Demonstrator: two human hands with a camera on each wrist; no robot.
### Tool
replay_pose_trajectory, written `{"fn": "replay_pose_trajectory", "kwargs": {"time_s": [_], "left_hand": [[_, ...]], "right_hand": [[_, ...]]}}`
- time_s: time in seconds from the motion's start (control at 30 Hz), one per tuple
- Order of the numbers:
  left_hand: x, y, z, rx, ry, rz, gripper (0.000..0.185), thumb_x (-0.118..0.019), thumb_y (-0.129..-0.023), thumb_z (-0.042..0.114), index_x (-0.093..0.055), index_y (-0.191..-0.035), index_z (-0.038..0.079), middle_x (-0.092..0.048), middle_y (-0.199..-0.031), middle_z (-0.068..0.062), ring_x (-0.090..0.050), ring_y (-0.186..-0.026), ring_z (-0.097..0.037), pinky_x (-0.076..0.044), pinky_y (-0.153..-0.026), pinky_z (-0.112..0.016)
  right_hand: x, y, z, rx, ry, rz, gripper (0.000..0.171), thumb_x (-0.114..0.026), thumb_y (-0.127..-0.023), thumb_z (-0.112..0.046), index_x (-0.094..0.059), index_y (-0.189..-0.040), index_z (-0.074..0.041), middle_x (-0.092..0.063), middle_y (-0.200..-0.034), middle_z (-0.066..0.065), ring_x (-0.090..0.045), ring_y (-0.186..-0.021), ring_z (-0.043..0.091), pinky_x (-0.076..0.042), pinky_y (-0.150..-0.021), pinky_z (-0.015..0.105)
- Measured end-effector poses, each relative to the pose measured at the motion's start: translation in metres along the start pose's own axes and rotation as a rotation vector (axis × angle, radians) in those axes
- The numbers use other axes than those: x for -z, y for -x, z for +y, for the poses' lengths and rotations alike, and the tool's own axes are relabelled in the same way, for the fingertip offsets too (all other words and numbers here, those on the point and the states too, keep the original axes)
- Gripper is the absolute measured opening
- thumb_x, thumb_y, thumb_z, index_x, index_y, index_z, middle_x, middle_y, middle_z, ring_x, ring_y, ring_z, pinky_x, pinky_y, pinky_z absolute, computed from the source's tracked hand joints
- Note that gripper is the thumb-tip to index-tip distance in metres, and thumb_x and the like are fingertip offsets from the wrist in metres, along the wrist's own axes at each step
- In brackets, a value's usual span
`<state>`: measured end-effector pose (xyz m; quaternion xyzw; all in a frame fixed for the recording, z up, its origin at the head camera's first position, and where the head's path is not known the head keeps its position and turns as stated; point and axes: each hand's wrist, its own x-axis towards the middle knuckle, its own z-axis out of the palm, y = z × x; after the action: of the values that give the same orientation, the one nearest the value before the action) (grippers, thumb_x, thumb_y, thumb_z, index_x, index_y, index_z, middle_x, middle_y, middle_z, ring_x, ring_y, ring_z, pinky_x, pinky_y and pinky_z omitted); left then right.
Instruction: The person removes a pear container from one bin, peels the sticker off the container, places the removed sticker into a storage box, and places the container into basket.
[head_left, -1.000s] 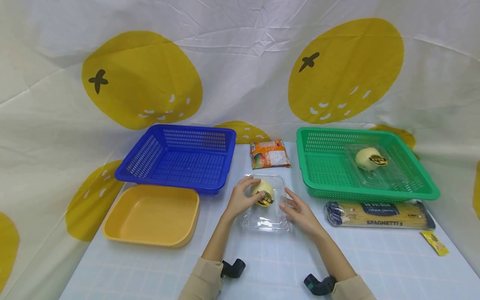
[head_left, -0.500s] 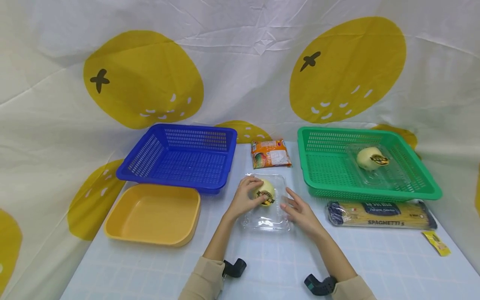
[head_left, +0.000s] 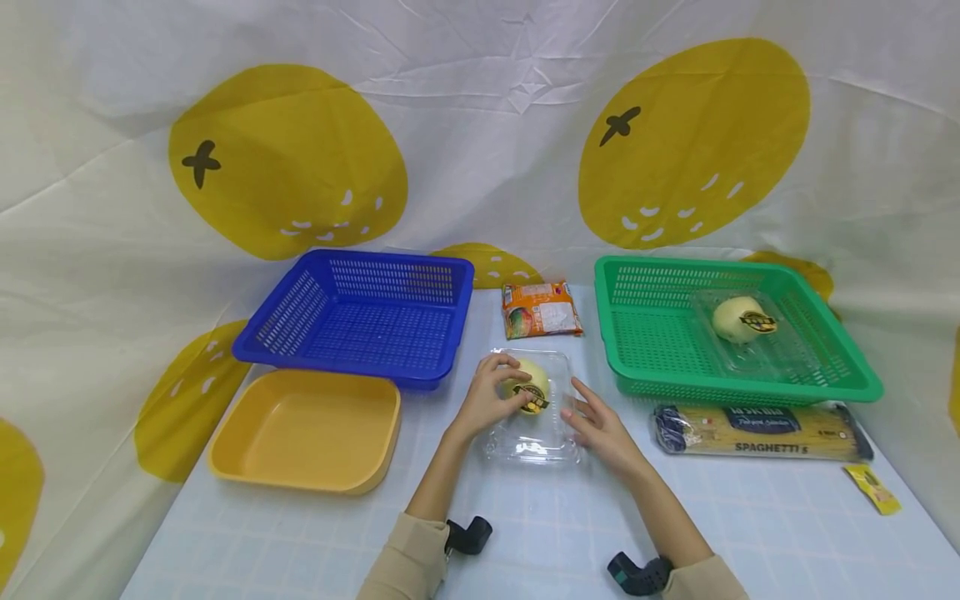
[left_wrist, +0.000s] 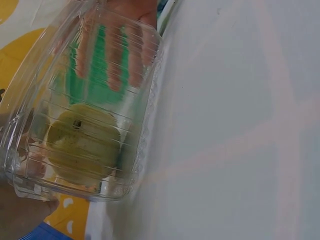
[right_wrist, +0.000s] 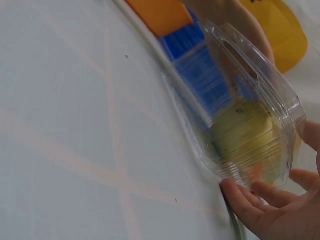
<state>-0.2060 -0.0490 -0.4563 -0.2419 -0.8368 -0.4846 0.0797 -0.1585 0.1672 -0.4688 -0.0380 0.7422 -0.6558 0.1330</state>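
A clear plastic clamshell box (head_left: pixel 528 446) lies on the table in front of me, a round pale yellow fruit (head_left: pixel 537 372) showing inside it, near a black and gold label. In the head view my left hand (head_left: pixel 480 404) curves over the box's left side, fingers and thumb bent around the lid beside the fruit. My right hand (head_left: pixel 606 429) is at the right edge, its fingers fairly straight. The right wrist view shows the right fingertips (right_wrist: pixel 234 189) at the box's lower edge. Ribbed plastic partly blurs the fruit (left_wrist: pixel 82 145) in the left wrist view.
A blue basket (head_left: pixel 442 358) and a yellow tub (head_left: pixel 300 433) stand on the left. The green basket (head_left: pixel 645 333) on the right holds another boxed fruit (head_left: pixel 738 319). An orange packet (head_left: pixel 542 310) lies behind the box; a spaghetti pack (head_left: pixel 761 432) and small yellow sachet (head_left: pixel 872 488) lie at right.
My left fingers shift slightly on the lid over the fruit. Otherwise both hands and the box stay nearly in place; the head view drifts a little.
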Motion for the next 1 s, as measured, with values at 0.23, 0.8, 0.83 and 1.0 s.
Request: {"fn": "replay_pose_trajectory", "kwargs": {"time_s": [0.23, 0.8, 0.83, 1.0], "left_hand": [[-0.001, 0.0, 0.0, 0.025, 0.005, 0.003, 0.019, -0.076, -0.075, 0.013, -0.073, -0.09, 0.003, -0.056, -0.112, -0.011, -0.038, -0.123, -0.031, -0.027, -0.107, -0.053], [-0.012, -0.002, 0.005, 0.067, -0.08, 0.126, 0.006, -0.069, -0.079, 0.008, -0.07, -0.078, 0.002, -0.059, -0.103, -0.011, -0.044, -0.111, -0.03, -0.033, -0.092, -0.048], [-0.012, -0.002, 0.006, 0.069, -0.09, 0.126, 0.006, -0.069, -0.079, 0.008, -0.07, -0.079, 0.002, -0.059, -0.103, -0.011, -0.044, -0.11, -0.03, -0.033, -0.091, -0.047], [-0.013, -0.002, 0.009, 0.046, -0.132, 0.131, 0.007, -0.068, -0.081, 0.007, -0.068, -0.078, 0.0, -0.059, -0.103, -0.012, -0.044, -0.11, -0.03, -0.033, -0.092, -0.047]], "right_hand": [[0.0, 0.0, 0.0, 0.0, 0.001, -0.009, 0.07, -0.056, -0.095, -0.026, -0.017, -0.151, -0.015, -0.026, -0.149, 0.026, -0.032, -0.133, 0.042, -0.045, -0.096, 0.046], [-0.002, 0.001, 0.001, -0.014, 0.015, -0.005, 0.069, -0.055, -0.095, -0.026, -0.017, -0.151, -0.016, -0.027, -0.148, 0.027, -0.034, -0.131, 0.043, -0.043, -0.097, 0.049], [-0.002, 0.001, 0.001, -0.016, 0.015, -0.004, 0.069, -0.056, -0.095, -0.027, -0.017, -0.151, -0.016, -0.027, -0.148, 0.027, -0.035, -0.131, 0.043, -0.043, -0.097, 0.049], [-0.002, 0.001, 0.001, -0.01, 0.012, -0.003, 0.069, -0.056, -0.095, -0.028, -0.017, -0.151, -0.017, -0.027, -0.148, 0.027, -0.034, -0.131, 0.044, -0.042, -0.098, 0.051]]}}
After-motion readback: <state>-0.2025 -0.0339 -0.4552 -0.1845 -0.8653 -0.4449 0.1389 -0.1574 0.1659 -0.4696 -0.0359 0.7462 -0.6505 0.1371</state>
